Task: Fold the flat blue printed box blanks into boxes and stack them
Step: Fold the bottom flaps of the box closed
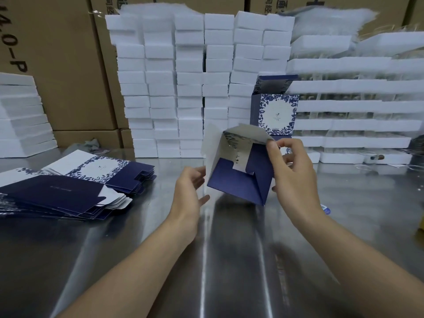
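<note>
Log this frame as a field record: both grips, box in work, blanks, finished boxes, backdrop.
box in work: held tilted over the metal table, navy bottom flaps facing camera, partly folded in
left grip: hand open, fingers spread at the box's left side; contact unclear
right grip: hand pinches the box's upper right flap
flat blanks: fanned pile on the table, left
folded box: upright behind the hands, top flap up
backdrop: white foam blocks stacked before brown cartons

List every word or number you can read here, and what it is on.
"4.0-P", sideways, start cut off at the edge: left carton.
Chinese characters, cut off at the top: back cartons; not readable whole.
Centre print on the standing box: too small.
Line on the top blank: blurred.
Pattern only, no readable text: held box.
</note>
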